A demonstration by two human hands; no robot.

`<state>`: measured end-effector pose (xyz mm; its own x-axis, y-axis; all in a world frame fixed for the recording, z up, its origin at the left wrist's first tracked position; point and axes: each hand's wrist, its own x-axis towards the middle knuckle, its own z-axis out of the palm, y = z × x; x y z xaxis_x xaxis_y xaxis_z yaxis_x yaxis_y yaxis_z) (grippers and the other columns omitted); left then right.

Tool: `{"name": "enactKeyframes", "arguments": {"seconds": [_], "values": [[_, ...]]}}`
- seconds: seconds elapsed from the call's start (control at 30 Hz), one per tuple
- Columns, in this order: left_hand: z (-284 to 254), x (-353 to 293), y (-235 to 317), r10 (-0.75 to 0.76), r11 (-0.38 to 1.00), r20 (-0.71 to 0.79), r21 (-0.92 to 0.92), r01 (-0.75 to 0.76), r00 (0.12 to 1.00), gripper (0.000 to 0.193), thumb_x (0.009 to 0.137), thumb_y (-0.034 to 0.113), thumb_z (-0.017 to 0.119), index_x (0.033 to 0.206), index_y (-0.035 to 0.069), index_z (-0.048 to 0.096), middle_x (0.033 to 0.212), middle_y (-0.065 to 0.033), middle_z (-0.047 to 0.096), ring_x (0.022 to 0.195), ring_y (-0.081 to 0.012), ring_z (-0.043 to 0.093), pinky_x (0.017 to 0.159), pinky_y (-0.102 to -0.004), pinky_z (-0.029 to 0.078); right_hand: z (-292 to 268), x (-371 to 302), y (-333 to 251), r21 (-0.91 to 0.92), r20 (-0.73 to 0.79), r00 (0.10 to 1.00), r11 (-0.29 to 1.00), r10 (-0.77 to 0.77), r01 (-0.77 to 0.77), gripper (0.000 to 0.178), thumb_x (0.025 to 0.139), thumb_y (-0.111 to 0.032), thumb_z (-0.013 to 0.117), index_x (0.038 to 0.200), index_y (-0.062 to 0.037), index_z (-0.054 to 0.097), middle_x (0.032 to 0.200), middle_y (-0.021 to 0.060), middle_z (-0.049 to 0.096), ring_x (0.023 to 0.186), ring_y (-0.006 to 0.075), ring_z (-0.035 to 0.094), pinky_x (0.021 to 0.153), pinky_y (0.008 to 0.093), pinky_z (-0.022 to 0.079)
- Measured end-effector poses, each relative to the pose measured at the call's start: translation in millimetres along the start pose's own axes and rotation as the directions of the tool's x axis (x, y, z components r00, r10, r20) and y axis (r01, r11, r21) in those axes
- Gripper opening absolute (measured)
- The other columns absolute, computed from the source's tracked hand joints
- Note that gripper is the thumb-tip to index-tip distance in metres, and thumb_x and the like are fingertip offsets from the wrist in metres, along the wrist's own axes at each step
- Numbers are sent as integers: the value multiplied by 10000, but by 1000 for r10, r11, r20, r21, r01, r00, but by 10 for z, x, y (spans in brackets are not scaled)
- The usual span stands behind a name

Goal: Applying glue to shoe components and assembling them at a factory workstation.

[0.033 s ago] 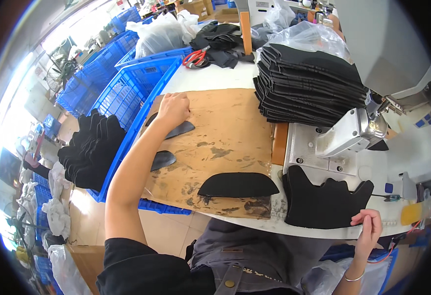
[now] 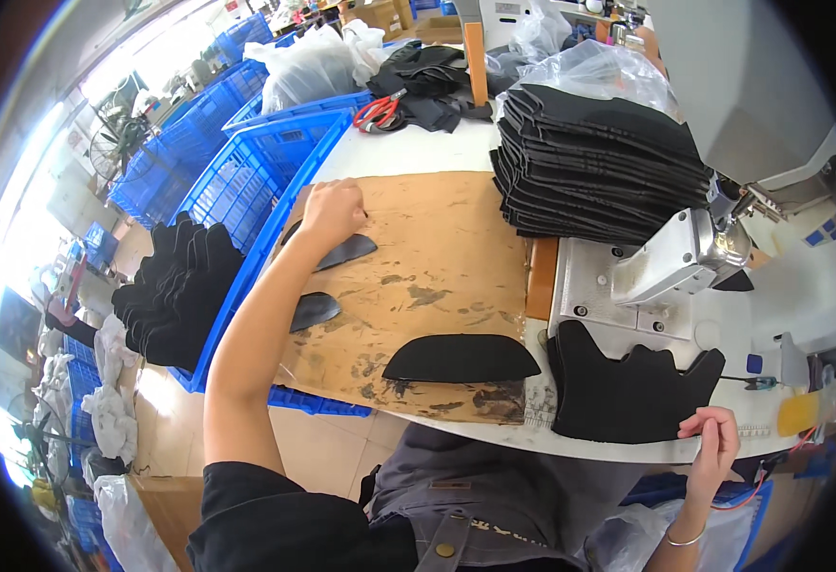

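Observation:
My left hand [image 2: 335, 212] is closed over the far left part of a stained brown cardboard sheet [image 2: 456, 257]. What its fingers hold is hidden. Dark curved pieces [image 2: 346, 252] lie beneath and beside it, partly covered by my forearm. A black half-moon piece [image 2: 461, 359] rests flat at the cardboard's near edge. To its right lies a black fabric piece [image 2: 632, 386] with a wavy far edge. My right hand [image 2: 713, 434] has its fingers closed at that piece's near right corner.
A tall stack of black pieces [image 2: 599, 167] stands behind the sewing machine [image 2: 670, 262]. Left of the table is a blue crate [image 2: 237, 181], with more wavy black pieces [image 2: 179, 291] over its side. Red-handled scissors [image 2: 378, 112] lie at the back by dark scraps.
My left hand has shifted very slightly to the left. Otherwise everything looks the same.

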<state>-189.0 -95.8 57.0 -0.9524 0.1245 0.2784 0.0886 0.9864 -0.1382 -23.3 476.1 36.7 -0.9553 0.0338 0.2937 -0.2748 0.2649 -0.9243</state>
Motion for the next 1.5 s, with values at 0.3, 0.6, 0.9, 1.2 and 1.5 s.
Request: {"name": "enactKeyframes", "arguments": {"seconds": [0.3,0.6,0.9,1.2,1.5], "values": [[-196,-37,-106,-246,925,117,-269,269,962,230,752,285,668,816,64,678,879,-135,679,901,-309,635,788,-399,488,83,-126,-2,42,-52,999,999,-4,6,163,966,-100,461,962,21,570,743,100,630,654,131,578,656,253,467],[42,18,33,9,996,14,84,-10,1000,154,703,183,620,754,45,668,870,-110,648,874,-297,623,808,-406,477,175,-216,-42,100,-73,997,995,-3,10,157,955,-84,474,942,31,580,756,108,635,660,142,595,646,256,483],[-156,-80,-367,-592,777,-346,-486,400,728,249,770,197,623,925,14,694,890,-169,693,842,-288,675,781,-364,511,211,-291,-73,175,-101,995,985,25,-7,160,945,-89,488,942,38,585,774,114,635,672,144,594,659,259,490],[-1381,-629,1600,-213,258,-181,-958,-123,960,171,812,27,707,946,12,602,911,-72,643,785,-103,591,722,-242,483,491,-112,-329,16,9,941,941,-337,337,383,786,-56,705,1135,14,564,1152,194,598,949,230,605,835,316,494],[-1140,-998,2964,183,-12,-352,-935,-356,918,275,711,-101,752,912,6,599,972,-179,653,867,-234,656,757,-306,528,598,-262,-234,366,359,930,905,78,-217,352,758,-20,781,1059,36,608,916,18,635,811,56,566,698,211,461]]}}
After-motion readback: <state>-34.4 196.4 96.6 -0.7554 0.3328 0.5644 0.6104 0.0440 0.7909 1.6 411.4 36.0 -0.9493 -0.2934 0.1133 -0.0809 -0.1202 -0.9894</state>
